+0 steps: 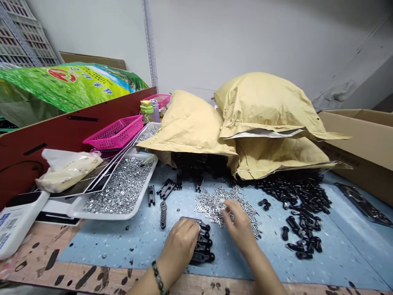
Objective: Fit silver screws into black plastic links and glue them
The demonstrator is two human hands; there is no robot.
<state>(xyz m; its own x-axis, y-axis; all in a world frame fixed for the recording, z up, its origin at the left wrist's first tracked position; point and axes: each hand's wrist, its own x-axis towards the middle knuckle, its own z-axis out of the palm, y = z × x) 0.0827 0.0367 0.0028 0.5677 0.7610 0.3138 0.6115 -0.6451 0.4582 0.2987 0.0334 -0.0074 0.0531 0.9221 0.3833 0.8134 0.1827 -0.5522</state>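
My left hand (183, 239), with a beaded bracelet at the wrist, is closed over the left ends of several black plastic arms (204, 248) lying in a row on the blue mat (123, 239). Whatever its fingers pinch is hidden. My right hand (235, 221) reaches over the right part of a pile of small silver nuts (207, 205), thumb and forefinger close together at its edge; anything between them is too small to make out. Silver screws (250, 211) lie just beyond and beside that hand. A single black arm (163, 214) rests left of my left hand.
A white tray (138, 207) of metal nuts stands at left, near a pink basket (118, 133). Yellow sacks (196, 123) fill the back. Black parts (294, 192) are heaped at right, by a phone-like black object (362, 203) and a cardboard box (359, 164).
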